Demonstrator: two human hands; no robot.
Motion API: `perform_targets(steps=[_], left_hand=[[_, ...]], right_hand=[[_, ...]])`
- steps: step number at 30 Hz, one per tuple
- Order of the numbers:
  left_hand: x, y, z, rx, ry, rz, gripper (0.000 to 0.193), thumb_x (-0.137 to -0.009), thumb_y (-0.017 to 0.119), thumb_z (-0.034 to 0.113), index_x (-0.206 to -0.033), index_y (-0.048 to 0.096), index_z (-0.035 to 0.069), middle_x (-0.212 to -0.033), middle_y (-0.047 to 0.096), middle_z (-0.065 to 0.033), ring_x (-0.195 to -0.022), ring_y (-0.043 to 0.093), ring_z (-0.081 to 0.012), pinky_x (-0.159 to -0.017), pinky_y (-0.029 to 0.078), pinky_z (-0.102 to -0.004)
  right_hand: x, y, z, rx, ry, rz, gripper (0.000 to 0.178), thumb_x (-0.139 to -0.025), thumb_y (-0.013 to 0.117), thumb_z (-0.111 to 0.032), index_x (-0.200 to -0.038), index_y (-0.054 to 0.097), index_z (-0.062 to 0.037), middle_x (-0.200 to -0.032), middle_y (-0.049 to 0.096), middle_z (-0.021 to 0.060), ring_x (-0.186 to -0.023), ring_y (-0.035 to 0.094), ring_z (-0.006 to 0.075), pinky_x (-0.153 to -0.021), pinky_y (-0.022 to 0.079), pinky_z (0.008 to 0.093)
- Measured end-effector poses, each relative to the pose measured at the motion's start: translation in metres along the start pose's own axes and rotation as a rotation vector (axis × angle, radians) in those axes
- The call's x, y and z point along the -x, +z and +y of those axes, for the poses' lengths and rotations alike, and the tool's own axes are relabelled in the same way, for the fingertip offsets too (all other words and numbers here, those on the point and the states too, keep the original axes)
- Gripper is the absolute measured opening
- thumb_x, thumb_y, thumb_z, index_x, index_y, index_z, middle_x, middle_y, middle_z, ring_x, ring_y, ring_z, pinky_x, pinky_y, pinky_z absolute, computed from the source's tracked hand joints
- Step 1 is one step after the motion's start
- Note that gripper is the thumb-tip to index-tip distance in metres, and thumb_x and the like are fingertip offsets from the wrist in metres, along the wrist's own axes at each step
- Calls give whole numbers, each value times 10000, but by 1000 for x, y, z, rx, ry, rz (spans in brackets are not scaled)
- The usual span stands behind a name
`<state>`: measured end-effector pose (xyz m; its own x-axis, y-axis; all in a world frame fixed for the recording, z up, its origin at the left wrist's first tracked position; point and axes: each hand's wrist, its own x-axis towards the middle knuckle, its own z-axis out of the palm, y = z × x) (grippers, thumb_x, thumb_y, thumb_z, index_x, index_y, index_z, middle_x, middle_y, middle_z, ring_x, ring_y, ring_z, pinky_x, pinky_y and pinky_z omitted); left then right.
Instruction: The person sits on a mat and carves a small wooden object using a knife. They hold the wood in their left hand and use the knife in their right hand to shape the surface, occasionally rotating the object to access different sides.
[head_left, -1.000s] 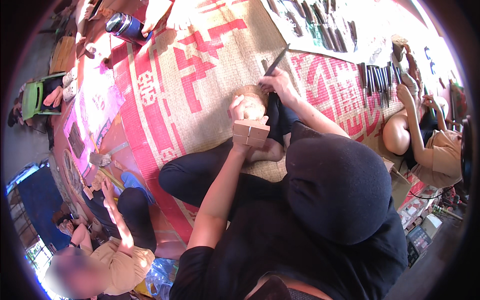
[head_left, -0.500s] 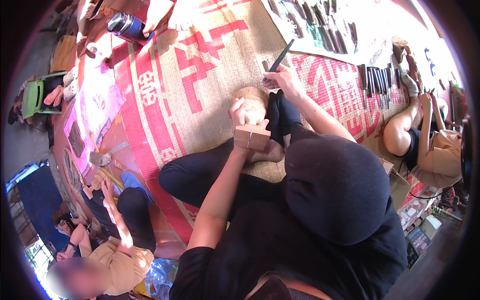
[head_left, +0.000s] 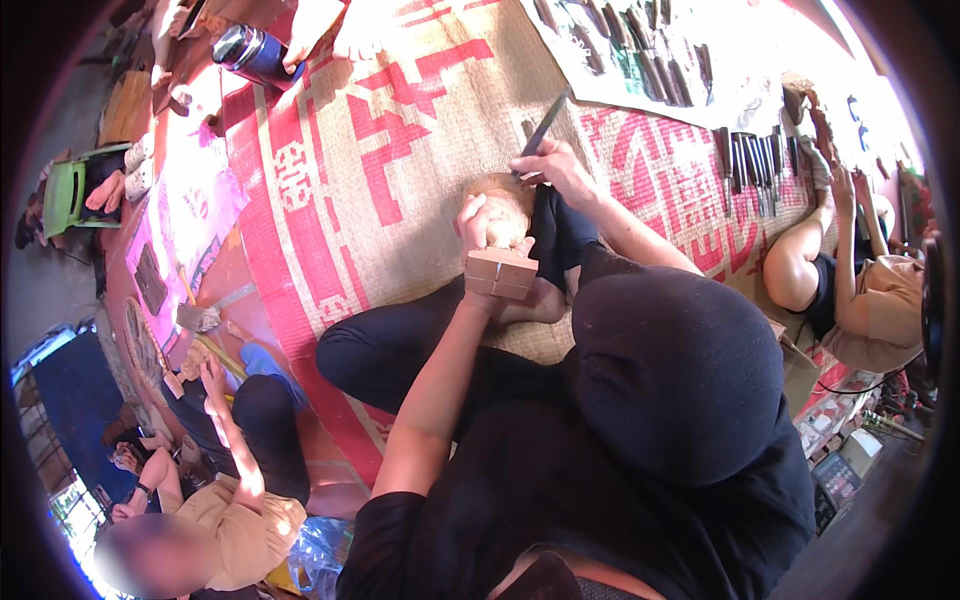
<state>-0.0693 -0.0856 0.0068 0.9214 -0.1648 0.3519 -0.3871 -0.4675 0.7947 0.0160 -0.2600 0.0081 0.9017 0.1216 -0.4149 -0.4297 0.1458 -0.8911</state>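
Note:
My left hand (head_left: 473, 222) is closed around a pale wooden carving (head_left: 508, 217), rounded at the far end, with a flat, blocky base (head_left: 502, 273) turned toward me near my wrist. A dark line crosses the base. In my right hand (head_left: 562, 172), closed, is a dark, slim carving chisel (head_left: 547, 122). One end of it slants up and away to the right. Its lower end is at the far right side of the carving; whether it touches the wood I cannot tell. The carving is held above my crossed legs.
Several chisels (head_left: 655, 60) lie on a white sheet at the far right, with another row (head_left: 757, 165) on the red-and-straw mat (head_left: 400, 130). A dark jar (head_left: 255, 55) stands at far left beside someone's foot. Other people sit at left (head_left: 235, 500) and right (head_left: 870, 300).
My right hand has moved slightly left and down, bringing the chisel's lower end to the carving. My left hand and the carving stay nearly in place.

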Motion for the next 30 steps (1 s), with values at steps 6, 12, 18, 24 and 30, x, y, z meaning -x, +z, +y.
perform_targets(steps=[6, 12, 18, 24, 30], left_hand=[[1, 1, -3, 28, -8, 3, 727, -604, 792, 144, -1183, 366, 40, -1256, 383, -176, -1204, 360, -381, -996, 345, -449], [3, 2, -5, 3, 1, 9, 716, -629, 785, 172, -1188, 363, 23, -1260, 373, -174, -1209, 376, -360, -999, 349, -426], [2, 4, -8, 21, 33, 26, 729, -600, 793, 143, -1184, 367, 44, -1255, 382, -183, -1219, 354, -383, -1000, 341, -454], [4, 3, -5, 9, 3, 19, 704, -631, 781, 157, -1183, 364, 31, -1259, 369, -174, -1225, 358, -363, -1005, 342, -436], [2, 0, -3, -19, 1, -11, 667, -670, 760, 158, -1181, 357, 13, -1266, 358, -168, -1227, 362, -341, -1011, 340, -413]], right_hand=[[-11, 7, 8, -60, 8, 125, 110, -790, 641, -73, -885, 597, -39, -739, 629, 52, -680, 604, 123, -609, 488, 248], [-3, -1, -10, -43, 30, 48, 113, -783, 645, -64, -880, 596, -33, -736, 629, 59, -693, 607, 129, -625, 492, 263], [-12, -1, 8, -62, 14, 127, 128, -790, 648, -82, -891, 581, -37, -731, 620, 54, -602, 593, 111, -538, 480, 232], [-2, -5, -2, 0, 4, 53, 108, -789, 658, -110, -826, 600, -26, -750, 626, 47, -641, 597, 122, -604, 479, 250], [-7, -8, 15, 32, -11, 91, 148, -788, 660, -94, -902, 598, -22, -759, 630, 45, -678, 603, 116, -609, 491, 249]])
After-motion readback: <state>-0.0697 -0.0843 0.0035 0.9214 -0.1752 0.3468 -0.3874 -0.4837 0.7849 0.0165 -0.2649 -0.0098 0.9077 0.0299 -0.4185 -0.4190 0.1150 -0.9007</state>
